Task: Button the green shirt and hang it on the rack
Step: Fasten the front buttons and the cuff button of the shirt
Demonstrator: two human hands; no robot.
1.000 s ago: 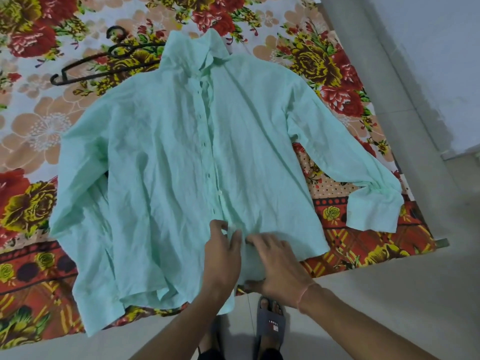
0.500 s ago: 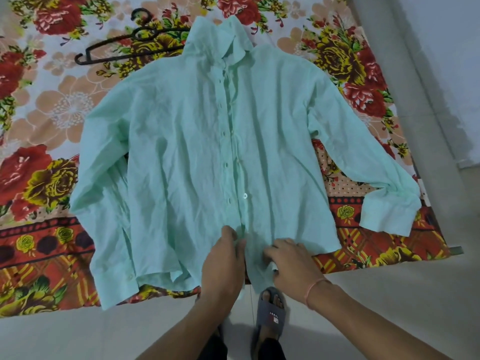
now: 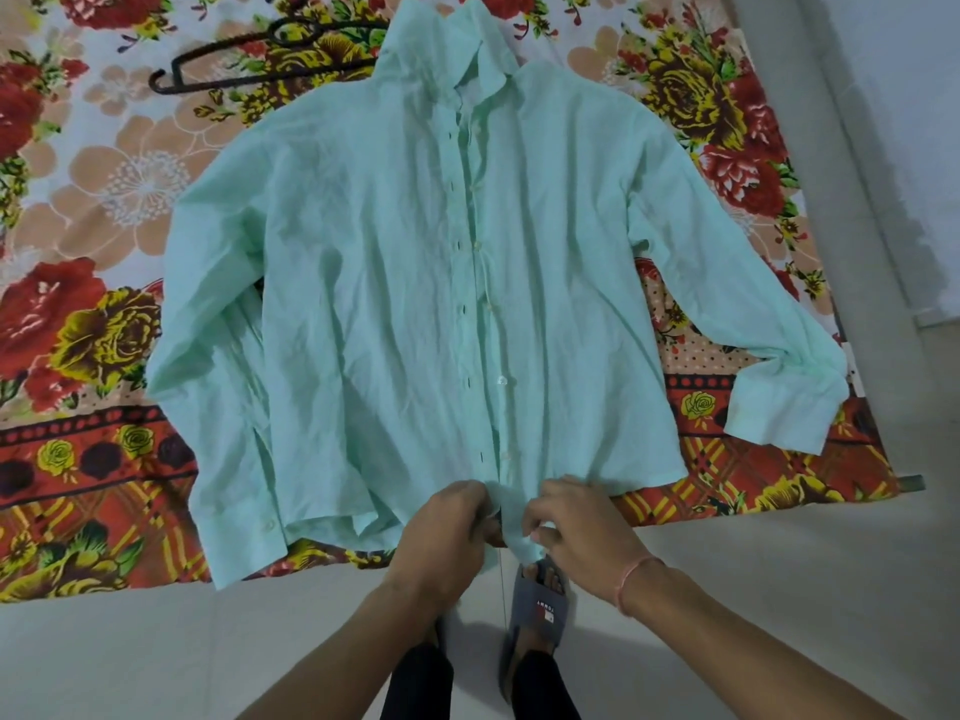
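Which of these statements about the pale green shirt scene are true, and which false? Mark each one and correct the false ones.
1. The pale green long-sleeved shirt lies flat on a floral bedsheet. True.
2. The black hanger is inside the shirt's collar. False: it lies on the sheet beside the collar.
3. Both the left hand and the right hand grip the shirt's bottom hem at the placket. True.
4. Every button is fastened. False: buttons lie beside open buttonholes up the placket.
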